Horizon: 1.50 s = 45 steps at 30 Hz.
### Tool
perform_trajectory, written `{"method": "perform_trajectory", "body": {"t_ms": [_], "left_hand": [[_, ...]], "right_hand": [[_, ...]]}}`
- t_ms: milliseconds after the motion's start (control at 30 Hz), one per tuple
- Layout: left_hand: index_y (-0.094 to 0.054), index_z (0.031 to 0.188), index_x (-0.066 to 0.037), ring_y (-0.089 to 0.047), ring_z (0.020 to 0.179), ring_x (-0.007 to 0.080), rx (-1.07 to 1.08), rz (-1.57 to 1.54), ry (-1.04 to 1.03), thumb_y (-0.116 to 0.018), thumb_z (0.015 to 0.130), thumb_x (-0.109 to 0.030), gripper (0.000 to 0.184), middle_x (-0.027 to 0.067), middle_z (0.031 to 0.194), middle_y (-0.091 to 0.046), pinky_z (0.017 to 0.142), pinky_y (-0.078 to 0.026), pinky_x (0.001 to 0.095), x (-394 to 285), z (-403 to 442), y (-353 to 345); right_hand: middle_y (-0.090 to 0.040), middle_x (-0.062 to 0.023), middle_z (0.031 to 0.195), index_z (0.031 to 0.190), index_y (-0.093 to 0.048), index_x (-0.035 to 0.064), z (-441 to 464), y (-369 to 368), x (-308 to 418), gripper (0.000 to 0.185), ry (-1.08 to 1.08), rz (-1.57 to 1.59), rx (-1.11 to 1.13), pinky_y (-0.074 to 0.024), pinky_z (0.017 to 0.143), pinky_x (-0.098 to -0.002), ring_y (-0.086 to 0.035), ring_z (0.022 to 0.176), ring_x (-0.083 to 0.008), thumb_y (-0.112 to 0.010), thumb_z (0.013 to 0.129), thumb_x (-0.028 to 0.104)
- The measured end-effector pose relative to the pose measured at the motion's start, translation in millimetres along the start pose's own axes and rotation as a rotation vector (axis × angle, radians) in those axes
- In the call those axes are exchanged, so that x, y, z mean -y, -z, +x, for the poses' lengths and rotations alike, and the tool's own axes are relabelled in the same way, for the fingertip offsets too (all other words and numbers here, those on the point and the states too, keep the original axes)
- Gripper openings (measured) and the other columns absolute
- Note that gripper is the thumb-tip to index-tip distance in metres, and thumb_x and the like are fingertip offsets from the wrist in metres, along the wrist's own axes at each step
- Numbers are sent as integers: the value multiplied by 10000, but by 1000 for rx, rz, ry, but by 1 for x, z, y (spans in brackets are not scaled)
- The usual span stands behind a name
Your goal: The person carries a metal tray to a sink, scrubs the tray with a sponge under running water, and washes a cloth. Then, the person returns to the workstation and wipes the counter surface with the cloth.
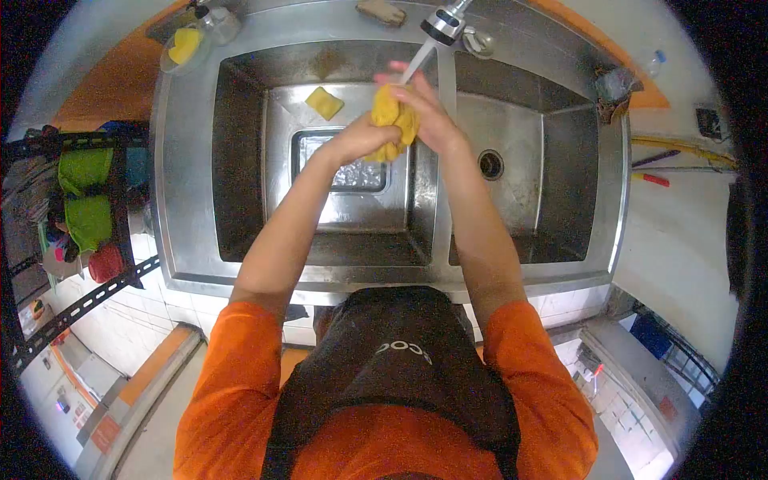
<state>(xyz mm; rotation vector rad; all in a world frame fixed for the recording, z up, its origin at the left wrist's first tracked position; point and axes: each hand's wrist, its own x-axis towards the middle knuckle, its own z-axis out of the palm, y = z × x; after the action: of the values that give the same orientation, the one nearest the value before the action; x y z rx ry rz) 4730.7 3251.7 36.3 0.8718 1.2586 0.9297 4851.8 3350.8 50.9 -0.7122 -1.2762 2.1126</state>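
A bunched yellow cloth [392,120] is gripped in my left hand [360,141], whose fingers are closed around its lower part. My right hand [436,116] rests against the right side of the cloth with its fingers stretched out and apart. Water streams from the faucet [442,26] down onto the cloth and my right fingers. Both hands are above the sink, close to the divider between its two basins. A yellow sponge [325,103] lies in the left basin [276,160], to the left of my hands.
In the left basin is a square recess [301,160] with water in it. The right basin [520,184] has a round drain [490,165]. A bowl with another yellow sponge [186,46] and a bottle [218,26] stand at the back left. A shelf rack [122,192] stands at left.
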Motion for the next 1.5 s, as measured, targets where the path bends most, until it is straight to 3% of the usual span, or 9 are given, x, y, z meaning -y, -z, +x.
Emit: {"method": "perform_trajectory", "body": {"t_ms": [267,567,667,767,900,1100,1300,1433,1500], "left_hand": [[-616,979,-23,-620,665,182,-63,-178,185,-659,755,-236,311,71,785,-634,626,-512,310,7,10,-8],[-658,1063,-41,-659,819,404,-466,985,116,-699,767,-358,436,235,825,-666,710,-524,467,4,10,-25],[-660,998,-36,-675,731,345,-551,1046,-7,-671,799,-347,369,174,813,-688,680,-536,439,6,10,-21],[-605,973,-45,-600,536,217,-316,466,16,-617,857,-337,314,76,681,-617,530,-516,358,8,9,7],[-499,974,-85,-318,418,30,388,-1089,355,-532,938,-268,188,-47,571,-357,354,-275,171,-13,-1,16],[-549,868,-100,-403,437,51,348,-871,385,-553,910,-306,211,-50,596,-426,376,-306,198,12,13,2],[-640,943,-16,-666,680,339,-387,857,-84,-671,812,-309,322,196,772,-668,599,-536,422,23,35,-20],[-653,980,-23,-665,828,384,-407,996,11,-676,805,-307,334,236,869,-672,723,-538,470,19,30,-20],[-640,990,-20,-678,800,345,-460,959,-67,-665,821,-327,351,200,859,-687,708,-547,444,22,24,-18]], "right_hand": [[-630,-91,1078,1182,-576,43,18,0,-17,393,-7,-89,-166,-484,786,-287,-598,907,-152,-698,866,243],[-665,-86,1006,1178,-572,-19,43,-3,-34,524,-24,-795,-332,-479,813,-327,-618,908,-188,-608,921,436],[-657,-94,1058,1191,-570,-7,51,6,-50,529,-45,-771,-396,-478,862,-350,-628,968,-216,-565,942,460],[-643,-110,1109,1222,-555,12,53,33,-47,498,-168,-239,-124,-478,917,-372,-626,1023,-253,-542,958,434],[-638,-114,1092,1233,-537,40,22,12,-18,431,-260,459,117,-507,908,-381,-630,1002,-260,-555,961,373],[-624,-54,924,1158,-563,56,40,17,-18,288,-191,264,14,-509,634,-296,-605,754,-149,-634,925,210],[-587,-19,768,1064,-593,31,60,16,-51,182,-9,-309,-290,-445,532,-272,-535,621,-112,-613,932,156],[-588,-20,735,1062,-587,7,77,42,-103,184,303,-838,-437,-461,538,-286,-561,609,-140,-588,943,147],[-621,-53,799,1116,-584,9,74,38,-91,247,113,-679,-367,-497,601,-308,-607,689,-167,-576,945,188]]}}
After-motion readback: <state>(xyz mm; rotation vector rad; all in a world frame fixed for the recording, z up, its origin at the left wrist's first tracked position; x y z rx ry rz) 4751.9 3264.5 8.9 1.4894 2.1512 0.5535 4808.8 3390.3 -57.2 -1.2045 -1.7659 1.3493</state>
